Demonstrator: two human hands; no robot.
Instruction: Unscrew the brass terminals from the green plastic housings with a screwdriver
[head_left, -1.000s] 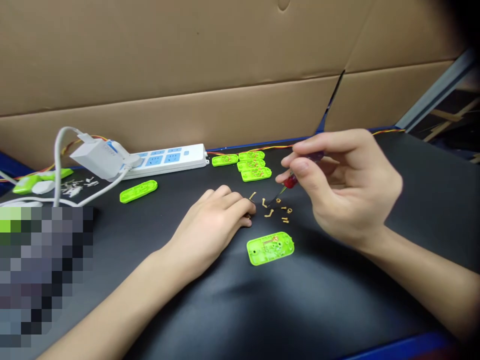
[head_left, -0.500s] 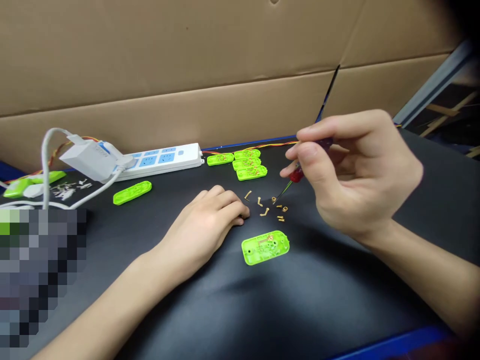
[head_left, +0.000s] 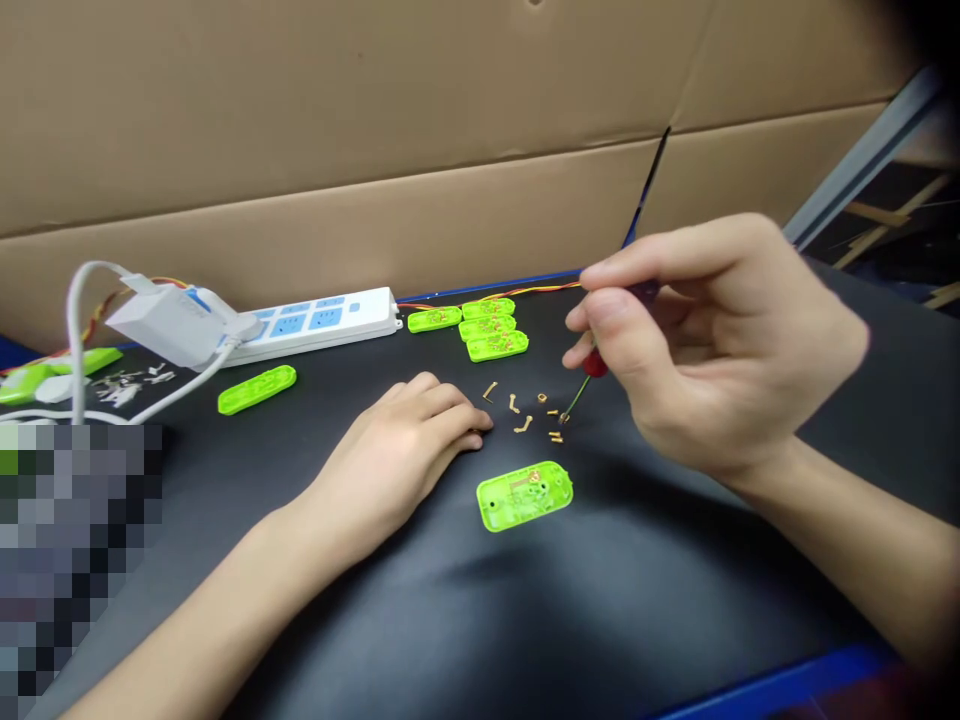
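My right hand (head_left: 705,340) pinches a screwdriver (head_left: 594,362) with a red handle end, and also a dark, pointed tool (head_left: 651,185) that sticks up behind the fingers. The screwdriver's tip is at a small brass piece (head_left: 564,418) on the black table. Several other brass parts (head_left: 523,424) lie loose to its left. My left hand (head_left: 409,450) rests on the table with bent fingers, its fingertips beside those parts; nothing shows in it. Nearer to me lies a green plastic shell (head_left: 525,496) with a brass piece inside.
Several green shells with brass parts (head_left: 495,330) lie at the back, and another green shell (head_left: 257,390) is at the left. A white power strip (head_left: 322,325) with plugged-in adapters (head_left: 169,320) stands behind. Cardboard (head_left: 337,110) rises at the back. A blurred-out block covers the lower left.
The screwdriver tip has moved from the upper brass ring to the brass piece at its lower right. The view has shifted slightly; my left hand stays in place on the table.
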